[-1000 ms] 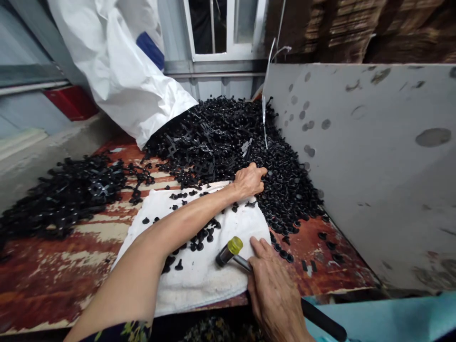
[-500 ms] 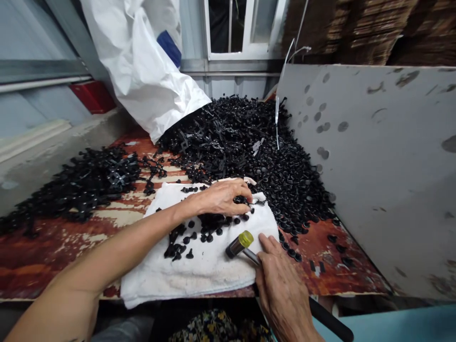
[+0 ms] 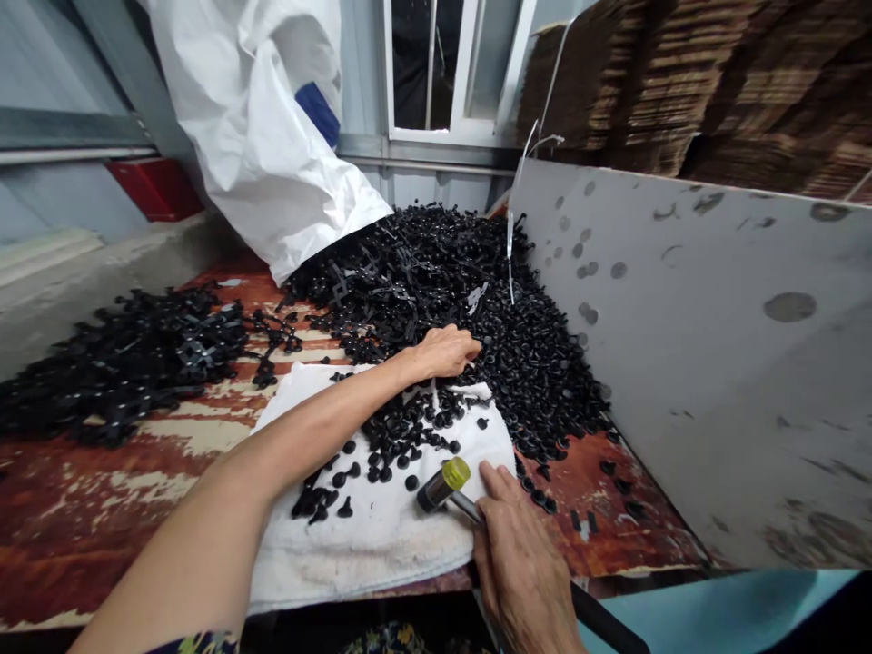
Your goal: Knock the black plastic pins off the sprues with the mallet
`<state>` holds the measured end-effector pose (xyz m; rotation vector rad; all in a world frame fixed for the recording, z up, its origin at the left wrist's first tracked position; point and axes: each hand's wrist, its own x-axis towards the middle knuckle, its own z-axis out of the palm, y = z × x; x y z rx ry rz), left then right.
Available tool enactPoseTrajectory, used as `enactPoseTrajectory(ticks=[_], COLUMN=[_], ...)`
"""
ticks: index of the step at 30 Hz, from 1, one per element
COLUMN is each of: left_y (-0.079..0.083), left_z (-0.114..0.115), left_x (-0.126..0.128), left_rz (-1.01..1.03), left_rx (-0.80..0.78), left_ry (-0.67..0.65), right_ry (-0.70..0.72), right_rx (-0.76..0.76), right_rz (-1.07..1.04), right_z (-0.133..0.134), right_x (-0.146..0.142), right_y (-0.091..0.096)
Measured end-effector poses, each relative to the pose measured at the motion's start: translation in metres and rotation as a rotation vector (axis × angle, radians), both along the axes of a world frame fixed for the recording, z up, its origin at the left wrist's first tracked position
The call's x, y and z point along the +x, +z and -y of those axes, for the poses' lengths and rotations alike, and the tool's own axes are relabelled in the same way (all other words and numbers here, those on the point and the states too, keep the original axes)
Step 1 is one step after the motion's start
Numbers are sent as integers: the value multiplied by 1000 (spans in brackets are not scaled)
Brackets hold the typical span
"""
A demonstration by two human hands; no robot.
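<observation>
My left hand [image 3: 446, 351] reaches across the white cloth [image 3: 388, 527] to the edge of the big heap of small black plastic parts [image 3: 470, 300], fingers curled down among the pieces. Several loose black parts [image 3: 399, 445] lie scattered on the cloth under my forearm. My right hand [image 3: 521, 568] grips the handle of a small mallet [image 3: 444, 483] with a yellow and black head, which rests on the cloth's right side.
A second pile of black cross-shaped parts [image 3: 129, 359] lies at the left on the worn red board [image 3: 95, 509]. A white sack [image 3: 265, 145] spills onto the heap at the back. A grey panel [image 3: 715, 345] walls the right side.
My left hand went from the cloth back out to the heap's edge. More black parts now lie on the cloth. The mallet hand has stayed put.
</observation>
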<state>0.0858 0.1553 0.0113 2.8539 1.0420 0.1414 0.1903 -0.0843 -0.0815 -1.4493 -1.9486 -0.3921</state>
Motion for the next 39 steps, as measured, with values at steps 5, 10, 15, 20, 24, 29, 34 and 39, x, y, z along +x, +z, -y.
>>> enactPoseTrajectory(ticks=[5,10,15,20,24,29,34,39], left_y=[5,3,-5,-11,-13,1,10,-7], left_z=[-12,-17,-21,-20,-13,-2,50,125], left_x=[4,7,18,17,12,9,-24,-83], left_rz=[-53,-74,-26,35,89,121,84,-17], left_rx=[-48,-57,42,94,124,90,103,77], left_ry=[-59,-67,-17,56,140,142,28,63], right_ry=[12,9,22,35,60,17,-12,13], right_rx=[-16,-46,-48,-43,-12,-25,42,44], right_rz=[-42,-30,4,52,89,113,71,100], right_z=[2,3,3,3,2,3,2,1], right_x=[-1,-1,2,7,11,10,2,0], right_y=[-3,1,2,1,-4,-6,3,12])
